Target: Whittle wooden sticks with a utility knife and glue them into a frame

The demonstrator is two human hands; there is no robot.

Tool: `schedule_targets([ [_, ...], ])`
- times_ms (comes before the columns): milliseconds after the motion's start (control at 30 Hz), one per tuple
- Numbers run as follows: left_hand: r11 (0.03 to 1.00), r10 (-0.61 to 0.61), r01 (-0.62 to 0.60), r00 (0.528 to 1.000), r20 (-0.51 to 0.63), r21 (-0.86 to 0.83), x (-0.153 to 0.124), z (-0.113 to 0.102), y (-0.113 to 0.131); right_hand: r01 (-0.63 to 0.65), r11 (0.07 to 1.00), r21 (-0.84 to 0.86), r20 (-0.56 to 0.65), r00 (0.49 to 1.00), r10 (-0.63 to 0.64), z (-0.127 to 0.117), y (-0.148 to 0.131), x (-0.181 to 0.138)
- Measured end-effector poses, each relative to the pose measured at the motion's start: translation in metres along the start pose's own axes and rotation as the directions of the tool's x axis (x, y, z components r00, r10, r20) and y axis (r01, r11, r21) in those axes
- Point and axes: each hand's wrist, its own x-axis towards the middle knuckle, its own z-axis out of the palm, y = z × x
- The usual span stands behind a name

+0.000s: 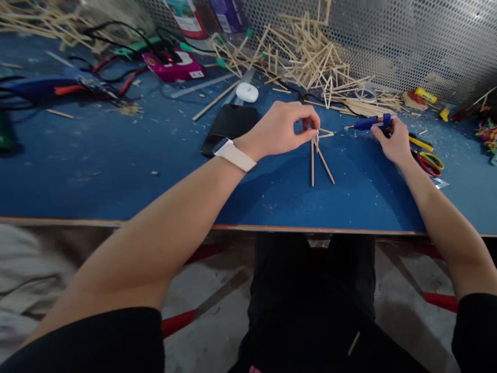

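- My left fingers [305, 137] pinch a frame of thin, pale wooden sticks [312, 163] over the blue worktop [174, 194].
- My right fingers [380, 134] grasp a blue plastic glue gun [364, 124], right of the frame.

Blue tabletop [163, 191], pale-flecked; tan stick frame [317, 146]; dark-blue glue gun [367, 124].
Back panel [388, 41] silver-grey, regular dot pattern. Plug box [171, 70] magenta, white patch, red glow. Phone [233, 122] black; rounded case [247, 92] white; watch strap [236, 155] cream. Looped handles [429, 155] yellow and red. Far-right tangle [489, 132] multicoloured, reds and greens likely, though blurred.
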Motion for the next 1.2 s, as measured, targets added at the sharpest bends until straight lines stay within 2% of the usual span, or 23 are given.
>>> schedule_targets([
  [700,1.000,0.010,-0.010,1.000,-0.010,0.000,0.000,0.001,-0.001,0.011,0.999,-0.034,0.010,1.000,-0.011,-0.001,-0.004,-0.003],
  [800,1.000,0.005,-0.006,1.000,-0.016,-0.009,0.000,0.001,-0.002,0.081,0.996,-0.046,-0.119,0.989,-0.086,-0.009,-0.018,-0.010],
  [867,1.000,0.005,-0.005,1.000,-0.020,-0.007,0.000,0.002,-0.003,0.163,0.982,-0.090,-0.235,0.955,-0.180,-0.016,-0.037,-0.018],
  [900,1.000,0.006,-0.006,1.000,-0.021,-0.005,0.000,0.002,-0.004,0.188,0.976,-0.111,-0.236,0.949,-0.209,-0.018,-0.047,-0.022],
  [1000,1.000,0.017,-0.017,1.000,-0.015,0.009,0.000,0.003,-0.006,0.294,0.952,-0.088,-0.074,0.951,-0.301,-0.013,-0.081,-0.036],
  [1100,0.999,0.026,-0.026,1.000,-0.009,0.031,0.000,0.003,-0.006,0.432,0.902,0.009,0.119,0.895,-0.430,0.008,-0.106,-0.043],
  [1200,0.999,0.031,-0.030,0.999,-0.016,0.034,0.000,0.003,-0.006,0.506,0.862,0.028,0.234,0.835,-0.498,0.033,-0.120,-0.040],
])
